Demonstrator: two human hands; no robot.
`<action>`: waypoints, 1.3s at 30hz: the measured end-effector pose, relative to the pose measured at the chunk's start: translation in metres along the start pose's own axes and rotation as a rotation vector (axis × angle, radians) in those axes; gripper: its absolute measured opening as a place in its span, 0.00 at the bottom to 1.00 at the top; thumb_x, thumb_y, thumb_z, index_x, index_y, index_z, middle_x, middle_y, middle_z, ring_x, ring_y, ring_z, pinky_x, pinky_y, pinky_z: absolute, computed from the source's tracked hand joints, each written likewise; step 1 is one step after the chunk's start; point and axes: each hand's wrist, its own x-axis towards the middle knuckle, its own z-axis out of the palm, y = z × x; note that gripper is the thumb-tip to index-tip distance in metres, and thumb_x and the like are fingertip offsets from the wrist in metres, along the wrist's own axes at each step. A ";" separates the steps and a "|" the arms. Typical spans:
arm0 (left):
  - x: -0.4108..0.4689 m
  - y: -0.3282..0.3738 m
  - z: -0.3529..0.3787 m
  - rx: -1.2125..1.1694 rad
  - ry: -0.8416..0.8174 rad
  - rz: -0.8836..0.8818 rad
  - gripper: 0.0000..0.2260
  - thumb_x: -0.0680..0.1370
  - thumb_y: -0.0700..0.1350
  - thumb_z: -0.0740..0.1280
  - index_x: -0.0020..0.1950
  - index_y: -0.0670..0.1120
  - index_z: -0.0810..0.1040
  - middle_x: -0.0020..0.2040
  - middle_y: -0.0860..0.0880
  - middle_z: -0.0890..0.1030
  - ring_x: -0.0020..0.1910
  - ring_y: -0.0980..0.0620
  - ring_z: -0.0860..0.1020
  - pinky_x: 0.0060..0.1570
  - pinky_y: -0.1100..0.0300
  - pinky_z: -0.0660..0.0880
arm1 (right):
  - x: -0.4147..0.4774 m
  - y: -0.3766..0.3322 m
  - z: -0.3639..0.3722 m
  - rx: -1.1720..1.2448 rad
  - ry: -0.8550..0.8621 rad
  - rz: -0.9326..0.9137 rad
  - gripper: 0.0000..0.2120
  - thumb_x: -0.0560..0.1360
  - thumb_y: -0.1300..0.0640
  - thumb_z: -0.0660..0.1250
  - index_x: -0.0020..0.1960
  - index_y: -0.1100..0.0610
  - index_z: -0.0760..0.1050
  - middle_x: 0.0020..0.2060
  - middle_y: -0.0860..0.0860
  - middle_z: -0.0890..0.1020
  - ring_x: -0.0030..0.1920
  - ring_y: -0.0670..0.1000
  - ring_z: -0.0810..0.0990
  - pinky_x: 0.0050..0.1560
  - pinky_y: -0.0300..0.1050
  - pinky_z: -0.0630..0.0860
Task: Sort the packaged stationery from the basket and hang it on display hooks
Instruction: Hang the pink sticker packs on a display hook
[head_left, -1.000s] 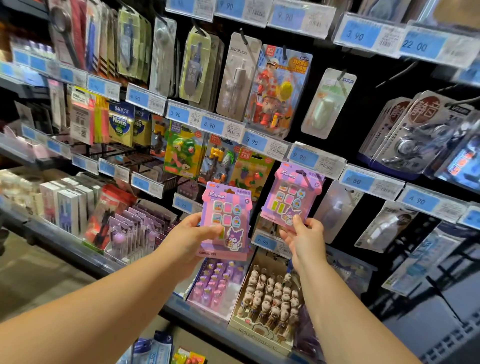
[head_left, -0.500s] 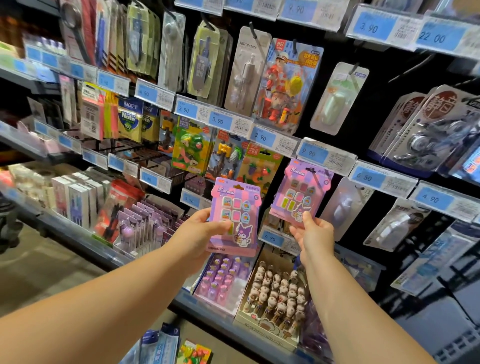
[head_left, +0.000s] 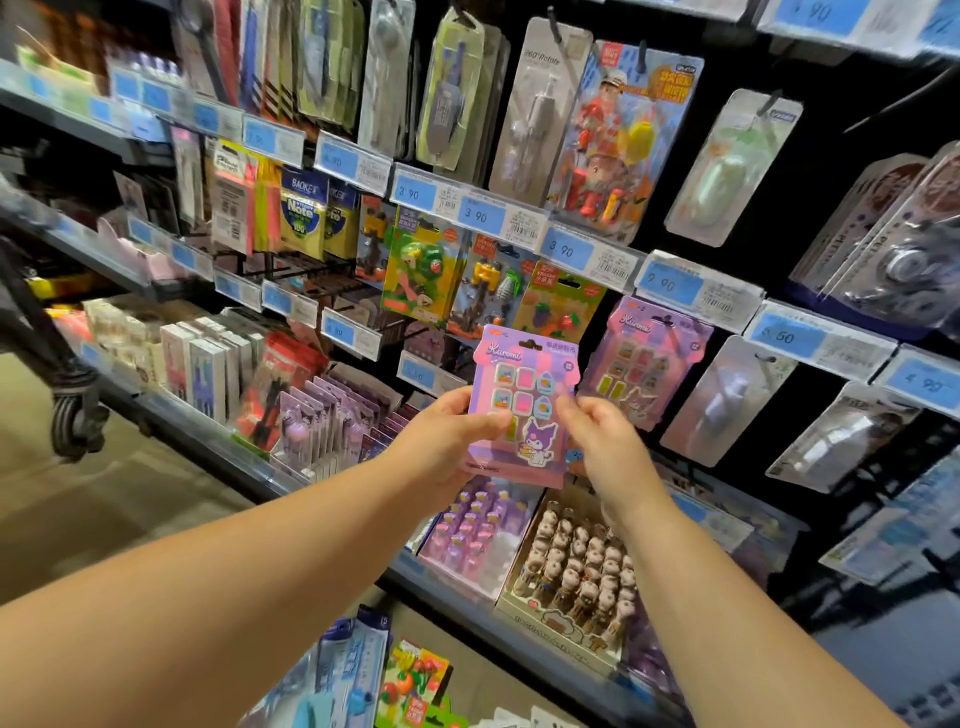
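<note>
Stocked stationery shelving fills a shop aisle, with blister packs hanging in rows from hooks above blue price tags (head_left: 670, 283). At centre, a person holds a pink-and-purple Kuromi pack (head_left: 524, 384) upright in front of the display, at the height of the lower hook row and above the shelf ledge (head_left: 234, 457). The left hand (head_left: 441, 447) grips the card's lower left side, fingers curled behind it and thumb laid across the front. The right hand (head_left: 610, 447) pinches the card's right edge between thumb and fingertips. Just to the right, a matching pack (head_left: 649, 358) hangs on a hook beneath a tag marked 9.90. On the ledge below the hands, a cardboard display box (head_left: 561, 631) is packed with rows of small brown-and-white figurines (head_left: 576, 566). Beside it on the left, a purple tray (head_left: 470, 582) holds rows of small purple items, too blurred to identify. Farther left, white boxes (head_left: 202, 369) stand upright on the ledge. Blue packs (head_left: 353, 670) and a fruit-printed pack (head_left: 415, 675) show at the bottom edge; what holds them cannot be seen.
</note>
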 end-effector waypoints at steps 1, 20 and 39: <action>0.000 -0.001 0.002 0.002 -0.006 0.003 0.14 0.78 0.35 0.66 0.64 0.41 0.75 0.57 0.39 0.82 0.49 0.44 0.82 0.41 0.54 0.80 | -0.003 0.002 0.003 0.068 -0.072 0.023 0.11 0.79 0.50 0.65 0.57 0.55 0.76 0.50 0.51 0.84 0.48 0.52 0.84 0.46 0.48 0.80; 0.056 -0.018 0.088 0.485 0.192 0.156 0.10 0.74 0.52 0.73 0.51 0.54 0.77 0.51 0.49 0.83 0.49 0.46 0.82 0.52 0.48 0.78 | 0.015 0.019 -0.046 0.236 0.332 -0.133 0.08 0.80 0.57 0.64 0.59 0.50 0.74 0.54 0.51 0.83 0.53 0.53 0.83 0.55 0.59 0.79; 0.083 -0.018 0.102 0.525 0.265 0.187 0.16 0.75 0.52 0.72 0.60 0.51 0.76 0.52 0.50 0.82 0.47 0.49 0.82 0.52 0.48 0.80 | 0.043 0.027 -0.063 0.235 0.361 -0.027 0.26 0.73 0.49 0.68 0.69 0.51 0.68 0.55 0.49 0.81 0.54 0.51 0.82 0.56 0.57 0.79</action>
